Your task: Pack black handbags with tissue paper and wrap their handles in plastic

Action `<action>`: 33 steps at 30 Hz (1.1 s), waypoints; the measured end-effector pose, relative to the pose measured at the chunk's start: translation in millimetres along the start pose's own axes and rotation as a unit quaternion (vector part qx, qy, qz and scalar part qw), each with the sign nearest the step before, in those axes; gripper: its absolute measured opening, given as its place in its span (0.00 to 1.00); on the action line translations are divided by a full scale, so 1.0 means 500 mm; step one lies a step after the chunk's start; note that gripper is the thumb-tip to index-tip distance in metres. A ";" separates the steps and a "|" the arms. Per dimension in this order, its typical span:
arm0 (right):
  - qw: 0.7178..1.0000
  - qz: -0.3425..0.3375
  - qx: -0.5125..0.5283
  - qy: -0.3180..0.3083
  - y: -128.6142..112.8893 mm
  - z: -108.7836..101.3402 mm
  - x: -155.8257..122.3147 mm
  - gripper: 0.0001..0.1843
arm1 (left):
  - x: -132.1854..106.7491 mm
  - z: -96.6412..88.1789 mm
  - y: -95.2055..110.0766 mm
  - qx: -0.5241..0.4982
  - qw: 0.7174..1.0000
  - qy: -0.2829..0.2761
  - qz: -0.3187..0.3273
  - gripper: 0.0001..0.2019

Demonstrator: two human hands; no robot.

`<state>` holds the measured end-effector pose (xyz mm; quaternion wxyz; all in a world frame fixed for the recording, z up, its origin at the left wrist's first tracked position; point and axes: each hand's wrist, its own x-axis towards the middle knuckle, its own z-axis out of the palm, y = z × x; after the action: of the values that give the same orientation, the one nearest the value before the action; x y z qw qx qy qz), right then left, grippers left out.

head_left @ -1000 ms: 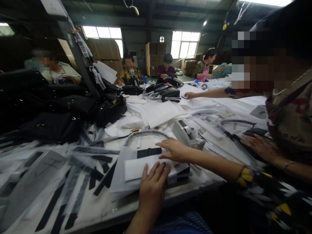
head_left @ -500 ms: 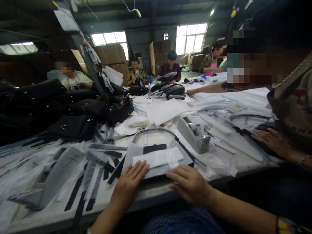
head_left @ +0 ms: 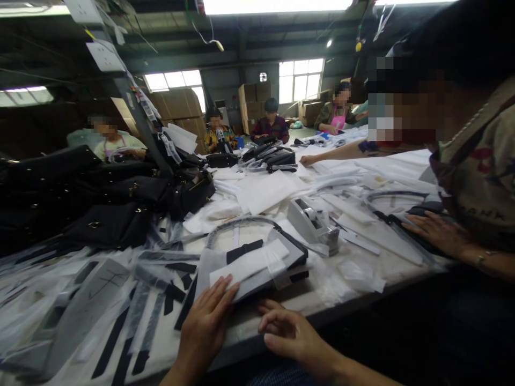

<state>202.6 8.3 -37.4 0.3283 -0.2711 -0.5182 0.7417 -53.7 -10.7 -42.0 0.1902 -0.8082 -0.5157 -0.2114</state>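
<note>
My left hand (head_left: 207, 316) lies flat with fingers stretched out on the near corner of a flat wrapped bag piece (head_left: 251, 268), grey with a white sheet taped over it. The piece is tilted, its right side lifted off the table. My right hand (head_left: 287, 329) hovers at the table's front edge just below that piece, fingers loosely curled, holding nothing that I can see. A curved black strap (head_left: 241, 222) in clear plastic lies just behind the piece.
A grey tape dispenser (head_left: 311, 222) stands right of the piece. Black straps in plastic sleeves (head_left: 120, 300) cover the left of the table; black handbags (head_left: 108, 203) pile up behind. A co-worker's hand (head_left: 436, 233) rests on a strap at the right. Other people sit at the far end.
My right hand has drawn back from the top of the wrapped piece to the table's edge and curled. The piece has tilted up on its right side. My left hand stays on its corner.
</note>
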 end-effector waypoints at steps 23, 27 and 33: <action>0.664 -0.065 -0.735 0.121 -0.109 -0.268 0.114 0.08 | 0.042 -0.017 -0.008 0.004 0.899 0.068 -0.433 0.33; 0.686 -0.071 -0.712 0.136 -0.128 -0.246 0.130 0.09 | 0.051 -0.024 -0.005 -0.015 0.891 0.066 -0.448 0.33; 0.760 -0.090 -0.643 0.016 -0.124 -0.138 0.071 0.07 | 0.052 -0.024 -0.006 -0.025 0.890 0.077 -0.448 0.33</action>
<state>243.8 91.8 -2.7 0.1506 -0.3828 -0.8900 0.1965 -48.2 3.8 -17.8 0.0941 -0.4770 -0.8014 -0.3485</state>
